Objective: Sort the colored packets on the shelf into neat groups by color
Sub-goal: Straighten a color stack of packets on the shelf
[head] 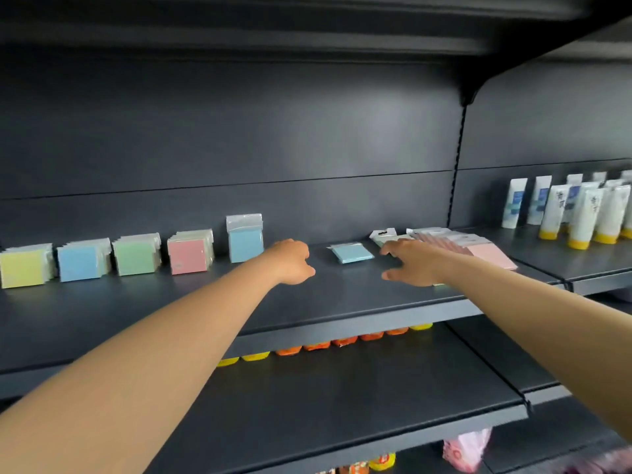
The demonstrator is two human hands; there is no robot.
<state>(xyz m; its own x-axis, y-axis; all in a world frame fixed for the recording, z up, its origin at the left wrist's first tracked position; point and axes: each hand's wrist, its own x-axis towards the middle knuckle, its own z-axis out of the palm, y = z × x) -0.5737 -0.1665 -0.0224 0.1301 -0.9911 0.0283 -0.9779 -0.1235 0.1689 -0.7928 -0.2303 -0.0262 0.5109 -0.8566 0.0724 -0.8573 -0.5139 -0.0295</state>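
On the dark shelf (191,302) stand upright stacks of packets: yellow (22,266), blue (80,261), green (135,257), pink (188,254) and a taller blue stack (245,239). A light blue packet (352,253) lies flat between my hands. At the right lies a fanned pile of pink packets (478,248), with a pale green packet (384,237) behind my right hand. My left hand (294,261) hovers left of the flat blue packet, fingers curled, holding nothing that I can see. My right hand (410,263) reaches over the shelf with fingers spread, holding nothing.
White tubes with yellow caps (581,213) stand on the neighbouring shelf at the right. Orange and yellow packages (328,345) line the shelf below. A pink bag (466,449) sits lower right. The shelf's back wall is close behind the stacks.
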